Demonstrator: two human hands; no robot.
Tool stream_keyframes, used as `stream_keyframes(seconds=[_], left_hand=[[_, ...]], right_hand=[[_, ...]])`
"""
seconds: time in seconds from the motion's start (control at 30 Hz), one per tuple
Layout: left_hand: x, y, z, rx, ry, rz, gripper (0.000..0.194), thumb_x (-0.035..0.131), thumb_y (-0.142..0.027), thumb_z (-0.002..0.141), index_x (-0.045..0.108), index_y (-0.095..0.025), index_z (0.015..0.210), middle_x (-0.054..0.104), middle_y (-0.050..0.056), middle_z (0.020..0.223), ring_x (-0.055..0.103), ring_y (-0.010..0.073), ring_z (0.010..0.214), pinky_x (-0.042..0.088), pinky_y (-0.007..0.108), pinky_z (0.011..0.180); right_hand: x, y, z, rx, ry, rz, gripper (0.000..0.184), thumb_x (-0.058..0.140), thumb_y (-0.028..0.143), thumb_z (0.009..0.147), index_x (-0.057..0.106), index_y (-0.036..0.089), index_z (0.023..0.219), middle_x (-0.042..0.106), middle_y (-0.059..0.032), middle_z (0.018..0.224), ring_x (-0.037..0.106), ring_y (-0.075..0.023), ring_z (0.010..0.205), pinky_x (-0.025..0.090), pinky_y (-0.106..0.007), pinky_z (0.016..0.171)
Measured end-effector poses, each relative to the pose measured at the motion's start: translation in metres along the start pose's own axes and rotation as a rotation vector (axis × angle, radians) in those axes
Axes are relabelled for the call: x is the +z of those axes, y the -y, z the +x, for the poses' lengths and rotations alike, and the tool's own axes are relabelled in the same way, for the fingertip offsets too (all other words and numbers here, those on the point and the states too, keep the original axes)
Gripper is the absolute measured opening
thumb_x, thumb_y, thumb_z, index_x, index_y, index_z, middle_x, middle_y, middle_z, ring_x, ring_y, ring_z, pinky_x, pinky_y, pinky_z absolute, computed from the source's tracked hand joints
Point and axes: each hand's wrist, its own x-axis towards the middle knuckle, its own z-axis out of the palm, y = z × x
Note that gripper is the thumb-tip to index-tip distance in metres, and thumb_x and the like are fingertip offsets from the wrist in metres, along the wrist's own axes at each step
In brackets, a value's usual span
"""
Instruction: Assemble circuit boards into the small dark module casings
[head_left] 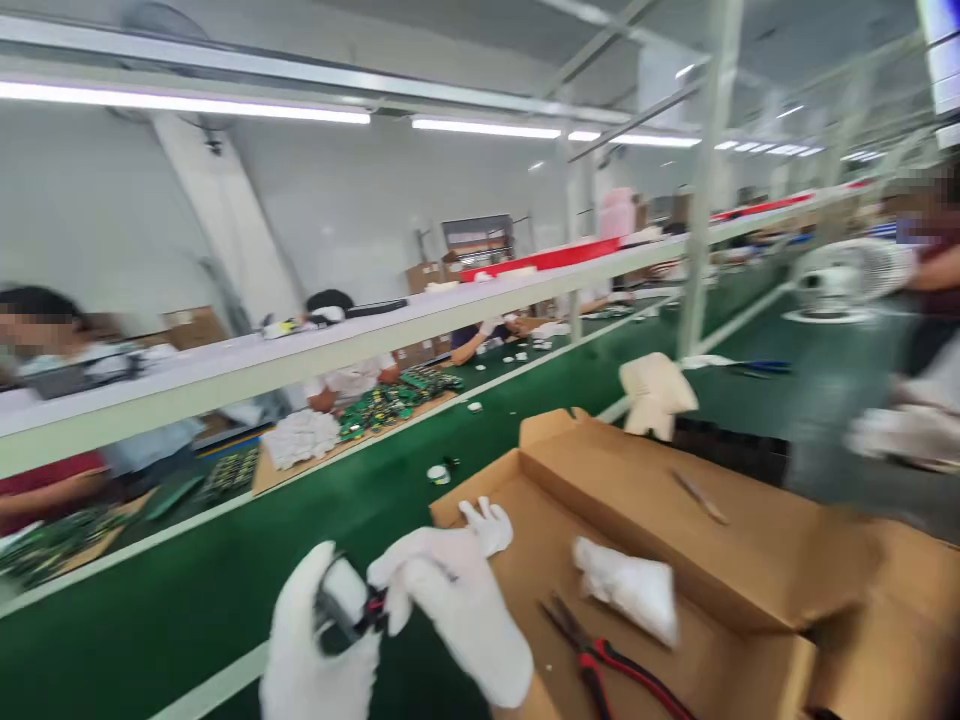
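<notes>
Your gloved fingers (390, 585) pinch a small dark part (346, 610) between both hands — left hand (319, 650) cradling it, right hand (457, 610) gripping its red end — above the green tabletop (187, 600), beside a cardboard box (675, 520) holding pliers (600, 655) and a white bag (630, 588).

Small gripped part (346, 608) blurred, half-hidden

Pretty bright, even light from long white fluorescent ceiling tubes (187, 103), barely any shadows. Motion blur all over, worst toward right edge. White gloves blown out a bit. Frame tilted, straight lines bowing near edges.
</notes>
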Motion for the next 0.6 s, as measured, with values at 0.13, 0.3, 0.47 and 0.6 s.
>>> stream_keyframes(seconds=[0.13,0.3,0.47,0.6], left_hand=[[0.002,0.003,-0.006,-0.082,0.175,0.004,0.062,0.06,-0.023,0.067,0.049,-0.024,0.128,0.063,0.006,0.113,0.063,0.0225,0.095,0.054,0.036,0.08],[0.002,0.006,-0.014,-0.022,0.281,-0.032,0.069,0.06,-0.011,0.069,0.044,-0.028,0.134,0.056,0.005,0.128,0.057,0.0229,0.114,0.048,0.037,0.097],[-0.005,0.013,-0.01,0.076,0.342,0.038,0.068,0.061,-0.007,0.072,0.042,-0.03,0.134,0.049,0.006,0.137,0.049,0.0241,0.124,0.041,0.042,0.106],[-0.012,0.014,-0.006,0.302,0.415,0.062,0.071,0.048,0.005,0.071,0.043,-0.031,0.132,0.049,0.005,0.135,0.048,0.0199,0.123,0.043,0.038,0.104]], right_hand=[[0.0,0.001,0.008,0.13,-0.035,0.181,0.021,0.047,0.02,0.082,0.067,0.023,0.079,0.062,0.002,0.069,0.057,-0.0116,0.064,0.049,-0.022,0.066],[-0.011,-0.002,0.014,0.28,0.214,0.169,0.026,0.053,0.026,0.082,0.062,0.024,0.106,0.066,-0.0033,0.103,0.061,-0.0192,0.099,0.046,-0.032,0.092],[-0.014,-0.025,0.017,0.239,0.487,0.21,0.044,0.055,0.026,0.081,0.053,0.023,0.124,0.059,-0.0059,0.125,0.057,-0.022,0.113,0.044,-0.036,0.099],[-0.006,-0.036,0.018,0.159,0.495,-0.009,0.05,0.054,0.019,0.075,0.055,0.026,0.125,0.064,-0.0037,0.117,0.062,-0.0213,0.104,0.05,-0.035,0.091]])
